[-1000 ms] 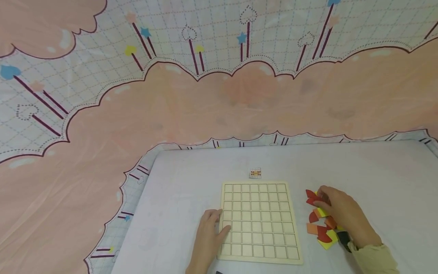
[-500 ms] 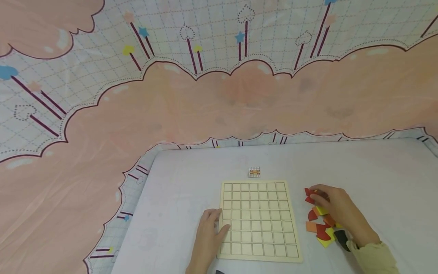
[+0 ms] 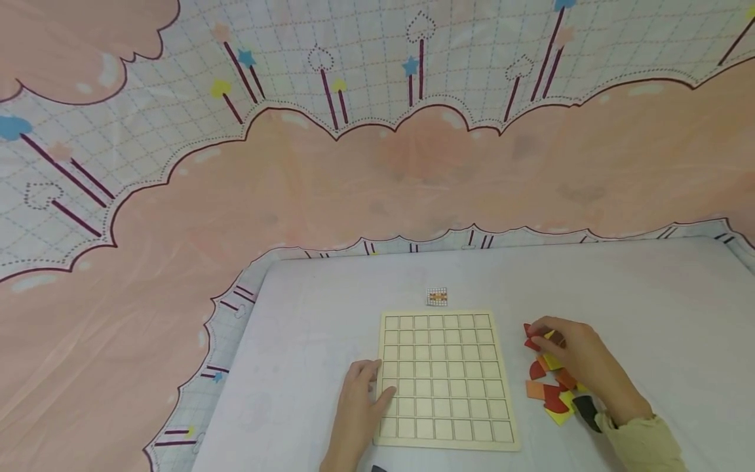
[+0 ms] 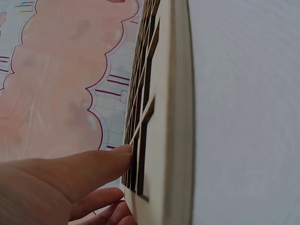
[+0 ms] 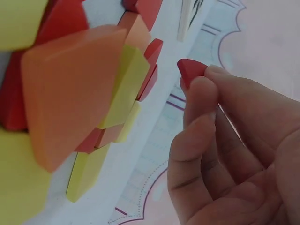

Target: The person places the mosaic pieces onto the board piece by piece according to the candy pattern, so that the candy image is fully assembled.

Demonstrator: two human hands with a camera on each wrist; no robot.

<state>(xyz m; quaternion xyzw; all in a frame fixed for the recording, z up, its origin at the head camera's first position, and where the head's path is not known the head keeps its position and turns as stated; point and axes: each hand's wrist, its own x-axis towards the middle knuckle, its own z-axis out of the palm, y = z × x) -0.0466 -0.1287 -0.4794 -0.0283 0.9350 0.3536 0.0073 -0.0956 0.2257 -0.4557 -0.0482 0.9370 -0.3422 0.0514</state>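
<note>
A: Why does the left hand (image 3: 358,396) lie along the wooden grid board (image 3: 445,380)?

B: To steady it, I'd judge. The thumb rests on the face near the left edge and the forefinger touches that edge; it looks like a light touch, not a clasp.

A: And the right hand (image 3: 569,344)?

B: It pinches a red piece (image 5: 191,69) between thumb and fingertips, a pointed end sticking out. Such a grip suits something small and thin, and probably leaves its neighbours undisturbed.

A: Where is that piece?

B: Over the far end of the loose tiles (image 3: 535,389), right of the board and apart from it. Those red, orange and yellow shapes overlap in a loose heap, presumably kept there for easy reach.

A: What about the small gridded card (image 3: 437,297)?

B: It lies just beyond the board's far edge, likely so its coloured figure stays in sight. The board's cells hold no tiles.
</note>
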